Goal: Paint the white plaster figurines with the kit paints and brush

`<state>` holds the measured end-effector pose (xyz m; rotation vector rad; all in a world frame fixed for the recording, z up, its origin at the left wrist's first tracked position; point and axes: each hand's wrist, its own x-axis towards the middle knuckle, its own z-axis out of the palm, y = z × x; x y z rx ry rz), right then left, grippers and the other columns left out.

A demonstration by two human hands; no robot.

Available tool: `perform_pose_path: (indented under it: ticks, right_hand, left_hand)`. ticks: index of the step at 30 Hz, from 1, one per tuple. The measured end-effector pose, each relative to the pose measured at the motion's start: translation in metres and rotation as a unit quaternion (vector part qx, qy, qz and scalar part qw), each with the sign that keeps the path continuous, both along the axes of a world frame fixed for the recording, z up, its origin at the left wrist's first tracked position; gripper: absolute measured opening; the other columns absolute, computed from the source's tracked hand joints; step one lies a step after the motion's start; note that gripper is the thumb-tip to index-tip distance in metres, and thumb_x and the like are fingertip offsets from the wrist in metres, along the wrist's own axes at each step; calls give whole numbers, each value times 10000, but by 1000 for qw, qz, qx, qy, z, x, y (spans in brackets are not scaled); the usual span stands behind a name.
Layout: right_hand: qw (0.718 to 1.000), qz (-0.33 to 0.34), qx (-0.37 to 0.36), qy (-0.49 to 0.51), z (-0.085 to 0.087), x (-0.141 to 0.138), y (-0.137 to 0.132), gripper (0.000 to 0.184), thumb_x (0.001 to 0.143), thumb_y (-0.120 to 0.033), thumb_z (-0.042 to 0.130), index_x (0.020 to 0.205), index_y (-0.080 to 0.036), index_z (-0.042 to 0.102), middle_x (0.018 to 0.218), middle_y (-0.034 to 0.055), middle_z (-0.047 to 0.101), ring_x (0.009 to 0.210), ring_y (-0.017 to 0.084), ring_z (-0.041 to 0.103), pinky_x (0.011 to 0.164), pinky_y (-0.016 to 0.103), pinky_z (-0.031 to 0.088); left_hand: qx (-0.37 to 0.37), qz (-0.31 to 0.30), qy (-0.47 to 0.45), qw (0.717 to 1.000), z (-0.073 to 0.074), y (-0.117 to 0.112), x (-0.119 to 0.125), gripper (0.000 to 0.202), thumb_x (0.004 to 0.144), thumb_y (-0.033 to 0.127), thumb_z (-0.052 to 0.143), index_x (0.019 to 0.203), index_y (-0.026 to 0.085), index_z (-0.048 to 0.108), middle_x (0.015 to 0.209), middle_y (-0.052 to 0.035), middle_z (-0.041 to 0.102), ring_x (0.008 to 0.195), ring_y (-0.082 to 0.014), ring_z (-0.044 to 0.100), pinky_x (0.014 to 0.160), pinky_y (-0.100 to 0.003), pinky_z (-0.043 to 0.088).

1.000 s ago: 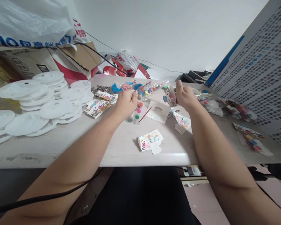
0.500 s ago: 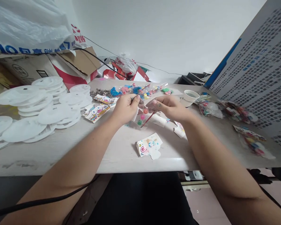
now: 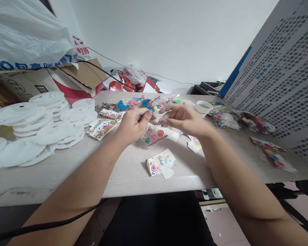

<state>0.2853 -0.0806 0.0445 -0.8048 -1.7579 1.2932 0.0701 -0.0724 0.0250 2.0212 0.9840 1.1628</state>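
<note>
Just beyond the near edge of the table (image 3: 133, 177), the left hand (image 3: 135, 125) is apparently pinching the top of a clear bag (image 3: 143, 139), thumb pressing on finger. The right hand (image 3: 181, 119) is hovering beside it, fingers loosely curled and parted; I can't tell whether they are gripping the film. The bag is lying below and between the hands. I'd judge the person is working at its top, and the next move is calling for a firm left pinch and careful right fingertips. Three paints (image 3: 153, 137) and one brush (image 3: 157, 139) are showing there. One cup (image 3: 204, 106) is standing past the right hand; two printed cards (image 3: 102, 128) are lying left.
</note>
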Motion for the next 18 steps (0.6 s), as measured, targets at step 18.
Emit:
perform_pose_path:
  ticks: [18]
  right_hand:
    - [993,-46,-34,-108,-12,-7,8,269,721,-334,828,907,-146,779,832,76,779,743,171,707,697,294,569]
  left_hand:
    - [-124,44,-15,991,-16,28,-11,529,841,707,531,902,192,635,814,-102,756,626,-200,716,542,-280,543]
